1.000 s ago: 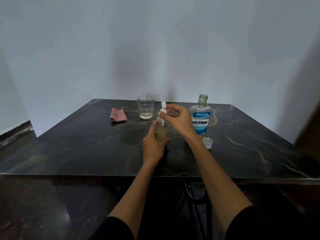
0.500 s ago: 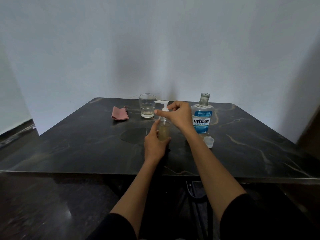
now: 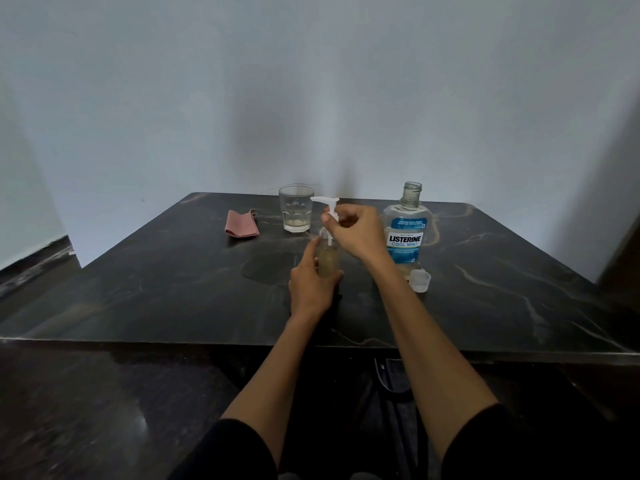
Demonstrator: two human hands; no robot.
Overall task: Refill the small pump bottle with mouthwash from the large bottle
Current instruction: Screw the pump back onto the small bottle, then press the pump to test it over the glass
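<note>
Right hand (image 3: pixel 356 233) curled over the neck of the small pump bottle (image 3: pixel 328 259), its grip narrow, fingers and thumb pinching the collar just below the white pump head (image 3: pixel 327 201); the nozzle points left, toward the glass. Left hand (image 3: pixel 310 285) wraps the bottle's lower body from the near side, grip closed round it, forefinger laid up along the left wall, thumb showing at the right. Bottle stands upright on the dark marbled surface (image 3: pixel 173 299), roughly centre, holding pale yellowish liquid to about the shoulder (exact level hard to read through the fingers). Just right of the right hand: the large mouthwash bottle (image 3: pixel 407 233), upright, uncapped, threaded neck bare, blue label reading LISTERINE COOL MINT, only a shallow layer of liquid visible at its base. Its cap (image 3: pixel 419 280) sits on the surface just in front of the bottle's near right corner, open side up; whether it touches the bottle I cannot tell. Behind the pump head, toward the wall, a clear faceted glass (image 3: pixel 296 213) with a little pale liquid in the bottom. Left of the glass, apart from it, a folded pink cloth (image 3: pixel 241 227) lying flat. Both forearms bare, dark sleeves at the lower frame edge. Plain pale wall behind the surface.
</note>
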